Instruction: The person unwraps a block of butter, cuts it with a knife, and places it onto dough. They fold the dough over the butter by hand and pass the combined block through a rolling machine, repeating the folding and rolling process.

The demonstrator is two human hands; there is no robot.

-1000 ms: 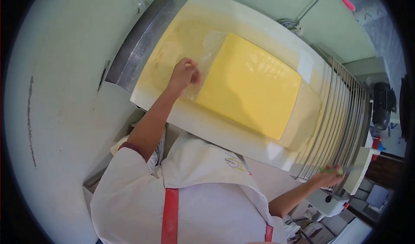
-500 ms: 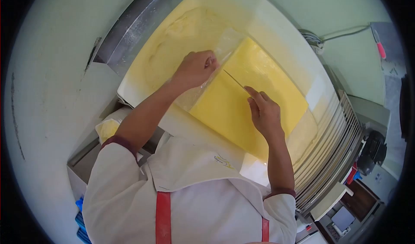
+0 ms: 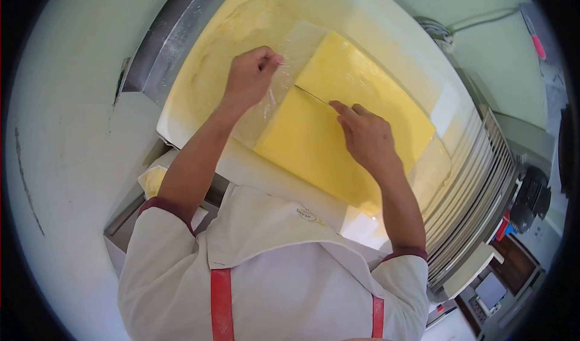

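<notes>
A flat, smooth yellow slab (image 3: 314,138) lies tilted across the white work surface. Along its left edge runs clear plastic film (image 3: 257,117), and my left hand (image 3: 249,78) is closed in a pinch on this film, lifted away from the slab. My right hand (image 3: 370,136) is over the middle of the slab, gripping a thin-bladed knife (image 3: 312,95) with the index finger stretched toward the blade. The blade lies across the slab, its tip at the left edge. The handle is hidden inside my fingers.
Pale dough (image 3: 205,63) is spread on the surface beyond my left hand. Stacked metal racks (image 3: 465,202) stand at the right, close to my right forearm. A coiled cable (image 3: 436,29) hangs at the wall. A metal ledge (image 3: 175,32) borders the upper left.
My left hand has moved up and left, drawing the film away from the slab. The knife in my right hand has shifted left, so its tip now meets the slab's edge.
</notes>
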